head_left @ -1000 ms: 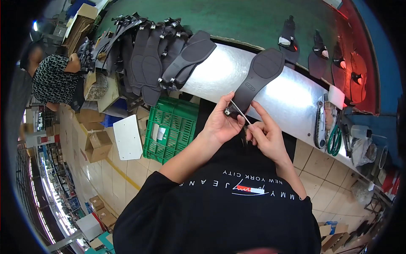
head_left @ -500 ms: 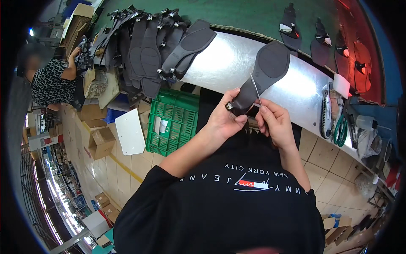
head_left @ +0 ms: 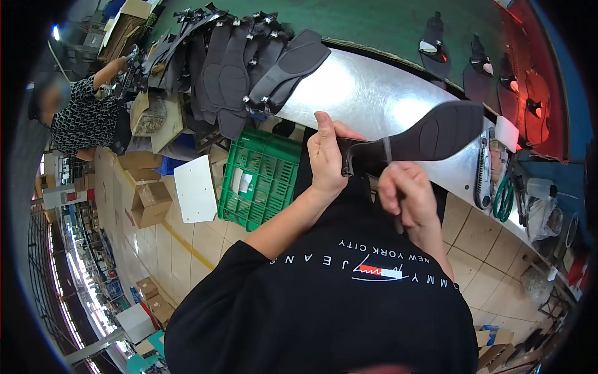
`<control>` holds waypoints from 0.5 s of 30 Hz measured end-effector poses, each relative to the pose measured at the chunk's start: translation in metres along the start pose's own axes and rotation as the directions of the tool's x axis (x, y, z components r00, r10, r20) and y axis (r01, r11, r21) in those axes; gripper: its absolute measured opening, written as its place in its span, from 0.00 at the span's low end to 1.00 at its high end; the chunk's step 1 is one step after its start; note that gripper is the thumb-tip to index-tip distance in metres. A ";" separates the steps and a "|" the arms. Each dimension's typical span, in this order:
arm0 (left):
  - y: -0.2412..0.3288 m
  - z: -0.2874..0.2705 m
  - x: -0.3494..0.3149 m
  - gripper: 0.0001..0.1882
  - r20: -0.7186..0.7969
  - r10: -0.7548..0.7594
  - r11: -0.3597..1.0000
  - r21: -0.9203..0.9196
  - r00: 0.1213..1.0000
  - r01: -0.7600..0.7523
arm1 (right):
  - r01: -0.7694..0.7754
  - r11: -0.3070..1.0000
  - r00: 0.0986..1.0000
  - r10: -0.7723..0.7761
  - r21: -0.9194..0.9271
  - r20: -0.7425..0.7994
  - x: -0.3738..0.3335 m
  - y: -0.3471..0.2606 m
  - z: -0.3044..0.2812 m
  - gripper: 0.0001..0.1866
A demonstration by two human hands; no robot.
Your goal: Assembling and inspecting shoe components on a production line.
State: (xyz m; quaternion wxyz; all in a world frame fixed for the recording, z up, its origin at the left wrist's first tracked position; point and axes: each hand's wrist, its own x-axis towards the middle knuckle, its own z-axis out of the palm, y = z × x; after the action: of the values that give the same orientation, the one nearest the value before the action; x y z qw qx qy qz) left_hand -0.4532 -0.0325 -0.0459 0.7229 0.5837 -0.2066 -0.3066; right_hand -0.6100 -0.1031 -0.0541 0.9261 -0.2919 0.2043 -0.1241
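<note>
One left hand (head_left: 328,159) is holding the narrow end of a sandal (head_left: 436,134), its fingers wrapping closely around it while one digit is standing up free. Further right, the right hand (head_left: 408,193) is hanging just below the sandal's middle, its fingers curling loosely with little room between them; motion is blurring them, so whether they are gripping anything I cannot tell. A pale streak (head_left: 387,149), too blurred to name, is crossing the sandal there. The sandal's long axis is running nearly level, rising a little rightward, and its broad end is pointing right over the bench (head_left: 367,81). Its narrow end is sitting beyond the bench's near edge. At left, a pile (head_left: 227,78) is crowding the bench; bare surface is lying open between pile and sandal; a knife (head_left: 483,177) and scissors (head_left: 505,199) are limiting the room at right.
</note>
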 end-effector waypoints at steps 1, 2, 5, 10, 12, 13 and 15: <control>0.004 0.001 0.003 0.41 0.033 0.058 0.997 0.046 0.998 -0.060 | 0.043 0.997 0.994 -0.049 0.057 0.100 0.004 -0.009 -0.001 0.14; 0.005 -0.001 0.004 0.41 0.030 0.060 0.997 0.049 0.998 -0.062 | 0.051 0.995 0.998 -0.054 -0.084 -0.040 0.000 -0.012 0.005 0.13; 0.004 -0.005 0.007 0.45 -0.020 0.097 0.987 0.128 0.995 -0.094 | 0.095 0.872 0.968 -0.194 -0.481 -0.161 -0.007 -0.006 0.024 0.12; 0.012 -0.005 0.009 0.50 -0.003 0.081 0.987 0.139 0.997 -0.080 | 0.342 0.153 0.810 -0.548 -0.927 0.209 0.007 0.007 0.020 0.07; 0.012 -0.007 0.010 0.50 0.011 0.057 0.989 0.134 0.998 -0.058 | 0.415 -0.015 0.717 -0.610 -0.910 0.337 0.011 0.011 0.022 0.05; 0.011 -0.008 0.010 0.49 0.025 0.035 0.991 0.129 0.999 -0.038 | 0.417 -0.013 0.718 -0.608 -0.909 0.338 0.011 0.011 0.024 0.05; 0.009 -0.001 0.011 0.48 -0.039 0.028 0.997 0.072 0.999 -0.025 | 0.415 0.072 0.775 -0.549 -0.907 0.312 0.009 0.012 0.028 0.06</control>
State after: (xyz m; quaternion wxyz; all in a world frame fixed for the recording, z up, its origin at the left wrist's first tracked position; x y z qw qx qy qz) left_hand -0.4423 -0.0381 -0.0380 0.7094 0.6125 -0.2107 -0.2778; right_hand -0.5879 -0.0835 -0.0432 0.4496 -0.8253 0.1787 -0.2912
